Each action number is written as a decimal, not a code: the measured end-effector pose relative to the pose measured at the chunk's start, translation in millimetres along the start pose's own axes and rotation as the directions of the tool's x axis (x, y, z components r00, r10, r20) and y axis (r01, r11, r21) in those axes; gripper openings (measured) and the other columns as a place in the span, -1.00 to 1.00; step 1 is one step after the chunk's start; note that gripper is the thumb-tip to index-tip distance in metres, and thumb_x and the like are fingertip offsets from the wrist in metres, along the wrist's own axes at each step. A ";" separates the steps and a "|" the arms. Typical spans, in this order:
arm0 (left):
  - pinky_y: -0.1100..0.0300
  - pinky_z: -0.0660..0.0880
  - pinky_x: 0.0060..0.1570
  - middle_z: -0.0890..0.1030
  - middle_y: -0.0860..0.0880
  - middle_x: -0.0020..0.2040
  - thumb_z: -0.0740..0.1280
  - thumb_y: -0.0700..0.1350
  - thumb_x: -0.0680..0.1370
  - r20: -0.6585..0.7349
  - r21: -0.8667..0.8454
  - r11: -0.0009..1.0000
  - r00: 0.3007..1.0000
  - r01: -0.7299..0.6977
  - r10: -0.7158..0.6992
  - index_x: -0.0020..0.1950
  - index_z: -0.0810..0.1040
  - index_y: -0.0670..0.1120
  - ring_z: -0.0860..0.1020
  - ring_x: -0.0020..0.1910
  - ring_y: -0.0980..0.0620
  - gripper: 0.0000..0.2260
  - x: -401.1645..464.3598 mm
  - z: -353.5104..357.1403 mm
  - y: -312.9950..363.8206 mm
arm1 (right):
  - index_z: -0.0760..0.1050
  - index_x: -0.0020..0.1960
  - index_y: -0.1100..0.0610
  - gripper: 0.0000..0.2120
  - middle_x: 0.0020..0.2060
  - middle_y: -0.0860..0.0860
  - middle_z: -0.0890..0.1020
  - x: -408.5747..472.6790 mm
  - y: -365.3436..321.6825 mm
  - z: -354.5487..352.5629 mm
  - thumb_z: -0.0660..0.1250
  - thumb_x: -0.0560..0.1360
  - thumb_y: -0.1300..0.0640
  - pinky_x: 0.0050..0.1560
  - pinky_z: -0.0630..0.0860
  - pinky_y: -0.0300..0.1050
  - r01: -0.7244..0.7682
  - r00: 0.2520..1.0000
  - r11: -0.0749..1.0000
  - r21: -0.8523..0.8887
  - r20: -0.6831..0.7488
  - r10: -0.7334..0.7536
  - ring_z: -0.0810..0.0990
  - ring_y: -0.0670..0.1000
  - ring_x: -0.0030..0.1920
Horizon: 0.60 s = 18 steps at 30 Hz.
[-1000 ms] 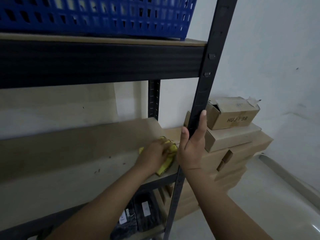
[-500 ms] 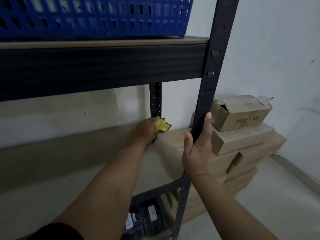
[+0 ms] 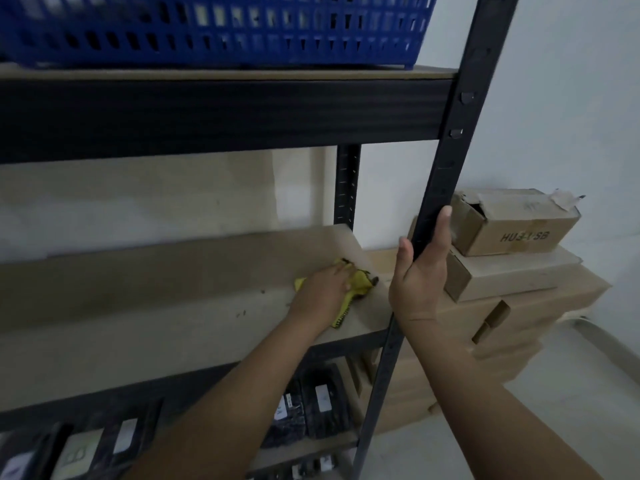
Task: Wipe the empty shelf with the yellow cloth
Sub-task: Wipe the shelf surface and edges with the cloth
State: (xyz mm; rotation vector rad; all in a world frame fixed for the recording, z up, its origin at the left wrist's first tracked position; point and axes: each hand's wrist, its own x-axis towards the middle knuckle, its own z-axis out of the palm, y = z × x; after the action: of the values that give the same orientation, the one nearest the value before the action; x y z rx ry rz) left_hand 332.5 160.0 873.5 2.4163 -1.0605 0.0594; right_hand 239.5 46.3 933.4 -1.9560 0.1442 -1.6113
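Observation:
The empty shelf [image 3: 156, 306] is a pale wooden board in a black metal rack, bare except for a few dark specks. My left hand [image 3: 322, 292] presses the yellow cloth [image 3: 360, 284] flat on the board near its right end, about midway between back and front. Most of the cloth is hidden under the palm; its edges stick out on both sides. My right hand [image 3: 419, 278] grips the rack's black front right post [image 3: 446, 161] at shelf height.
A blue plastic basket [image 3: 221, 29] stands on the shelf above. Dark packaged items [image 3: 311, 407] fill the shelf below. A stack of cardboard boxes [image 3: 512, 268] sits on the floor right of the rack, against the white wall.
My left hand swept the cloth from the front of the shelf to the back right corner, then pulled it forward again to mid-depth. The right hand stayed on the post.

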 end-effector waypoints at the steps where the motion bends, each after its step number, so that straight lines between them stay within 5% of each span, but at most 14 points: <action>1: 0.12 0.23 0.36 0.32 -0.06 0.46 0.12 -0.10 0.61 -0.012 -0.003 0.999 0.999 -0.047 0.047 0.43 0.31 0.02 0.31 0.40 -0.07 -0.62 -8.2 -0.6 3.8 | 0.00 0.45 0.35 -0.42 0.29 -0.06 0.28 -0.8 -1.6 -2.1 0.14 0.59 0.10 0.26 0.11 -0.59 -0.008 1.000 1.000 0.004 -0.001 0.008 0.12 -0.45 0.34; 4: 0.12 0.18 0.38 0.33 -0.01 0.46 0.16 -0.03 0.60 0.019 -0.019 0.992 0.992 -0.127 0.128 0.43 0.29 0.07 0.28 0.40 -0.03 -0.61 -24.2 -12.7 4.8 | -0.01 0.48 0.14 -0.43 0.35 0.01 0.25 -2.3 -10.8 -10.4 0.15 0.57 0.07 0.34 0.19 -0.32 -0.048 0.999 0.998 -0.045 0.001 0.048 0.17 -0.25 0.41; 7: 0.15 0.05 0.38 0.36 0.00 0.43 0.16 0.04 0.59 -0.016 0.004 0.985 0.985 -0.172 0.172 0.45 0.25 0.07 0.26 0.40 -0.01 -0.58 -38.4 -28.5 -3.8 | 0.17 0.35 0.13 -0.55 0.29 0.20 0.27 -20.3 -24.3 -17.4 0.21 0.52 0.06 0.29 0.22 0.01 0.038 0.992 0.935 -0.352 -0.099 -0.077 0.26 0.14 0.31; 9: 0.17 0.02 0.37 0.37 0.00 0.43 0.15 0.06 0.59 -0.076 -0.019 0.991 0.989 -0.132 0.130 0.44 0.26 0.07 0.26 0.40 0.00 -0.59 -50.3 -41.8 -15.7 | 0.28 0.24 0.16 -0.65 0.22 0.16 0.31 -41.6 -34.1 -16.1 0.22 0.49 0.12 0.22 0.24 0.03 0.260 0.962 0.889 -0.376 0.020 -0.273 0.31 0.18 0.24; 11: 0.07 0.06 0.42 0.35 -0.02 0.44 0.14 0.07 0.59 -0.101 0.037 0.997 0.992 -0.065 0.069 0.43 0.29 0.08 0.25 0.42 -0.01 -0.60 -64.5 -55.1 -35.5 | 0.36 0.21 0.11 -0.69 0.20 0.13 0.42 -55.9 -40.7 -9.2 0.22 0.48 0.17 0.23 0.30 0.02 0.419 0.889 0.858 -0.297 0.325 -0.321 0.37 0.14 0.24; 14: 0.05 0.12 0.40 0.35 -0.03 0.44 0.11 0.11 0.59 -0.052 0.193 0.981 0.999 -0.001 0.012 0.42 0.32 0.06 0.23 0.43 -0.03 -0.60 -91.0 -73.3 -70.4 | 0.24 0.38 -0.07 -0.58 0.42 0.00 0.32 -52.9 -36.1 9.6 0.20 0.54 0.04 0.42 0.18 0.17 0.392 0.583 0.867 -0.306 0.812 0.023 0.16 0.15 0.46; 16: 0.02 0.07 0.39 0.29 -0.03 0.47 0.08 0.16 0.59 -0.007 0.241 0.969 0.999 0.052 -0.051 0.44 0.29 0.07 0.17 0.46 -0.03 -0.56 -110.0 -83.6 -90.2 | 0.08 0.45 -0.19 -0.51 0.51 -0.10 0.09 -42.3 -24.8 21.8 0.12 0.57 -0.12 0.43 -0.02 0.24 0.343 0.310 0.862 -0.373 0.911 0.271 -0.05 0.18 0.50; 18: 0.01 0.04 0.38 0.26 -0.02 0.48 0.07 0.22 0.56 0.004 0.267 0.957 0.993 0.113 -0.119 0.44 0.27 0.09 0.14 0.47 -0.02 -0.52 -127.7 -91.6 -105.8 | 0.07 0.45 -0.25 -0.52 0.50 -0.12 0.11 -34.1 -16.4 30.3 0.10 0.56 -0.18 0.39 0.04 0.24 0.332 0.163 0.856 -0.396 0.918 0.362 0.01 0.19 0.48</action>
State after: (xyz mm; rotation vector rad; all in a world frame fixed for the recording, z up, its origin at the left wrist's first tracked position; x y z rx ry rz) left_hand 332.0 349.4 879.3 2.7214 -0.9692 0.1470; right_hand 254.1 85.9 909.7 -3.0225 0.0507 0.1852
